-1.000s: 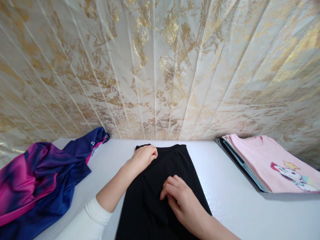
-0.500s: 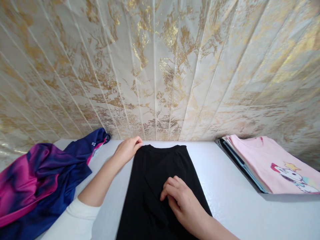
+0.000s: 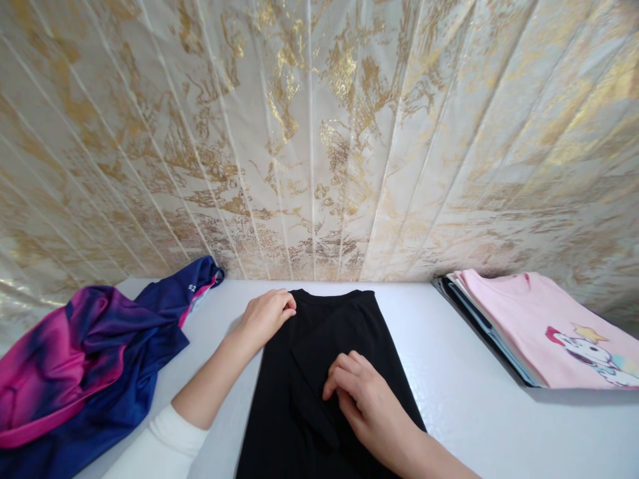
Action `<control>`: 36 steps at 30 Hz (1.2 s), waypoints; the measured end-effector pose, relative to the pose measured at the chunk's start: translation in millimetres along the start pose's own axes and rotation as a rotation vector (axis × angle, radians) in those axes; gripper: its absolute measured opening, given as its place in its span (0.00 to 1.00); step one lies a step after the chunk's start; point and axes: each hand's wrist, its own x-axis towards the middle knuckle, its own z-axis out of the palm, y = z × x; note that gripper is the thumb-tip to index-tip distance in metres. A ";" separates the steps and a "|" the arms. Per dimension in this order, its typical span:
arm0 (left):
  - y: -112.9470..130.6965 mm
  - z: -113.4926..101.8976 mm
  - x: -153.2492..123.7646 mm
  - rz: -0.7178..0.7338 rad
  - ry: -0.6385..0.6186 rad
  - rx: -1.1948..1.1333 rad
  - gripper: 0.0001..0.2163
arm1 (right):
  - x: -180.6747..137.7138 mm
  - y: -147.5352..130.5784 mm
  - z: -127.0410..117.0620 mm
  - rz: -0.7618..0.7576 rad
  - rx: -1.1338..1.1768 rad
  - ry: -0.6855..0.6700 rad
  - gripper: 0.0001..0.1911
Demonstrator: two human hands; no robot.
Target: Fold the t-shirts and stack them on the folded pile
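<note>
A black shirt [image 3: 319,332] lies folded long and narrow on the white table, its neckline toward the wall and some loose creases down its middle. At its far left corner my left hand [image 3: 269,316] is closed, fingertips bent down onto the fabric beside the neckline; the fingertips are partly hidden. My right hand [image 3: 364,399] is over the middle of the shirt with loosely bent fingers, thumb apart from them and no cloth visibly gripped. Whether its fingertips press on the fabric I cannot tell.
A rumpled navy and pink garment [image 3: 100,359] lies on the left of the white table [image 3: 459,392]. To the right is a stack of folded clothes, topped by a pink shirt [image 3: 529,326] with a cartoon print. A white and gold patterned curtain [image 3: 309,133] rises behind the table.
My left hand has shifted slightly right and nearer to me, from the shirt's far left corner onto the fabric by the neckline. My right hand has stayed nearly in place.
</note>
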 end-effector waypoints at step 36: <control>66.9 -26.6 -33.8 0.204 0.051 -0.075 0.13 | 61.1 129.7 -101.6 0.271 -0.134 0.329 0.19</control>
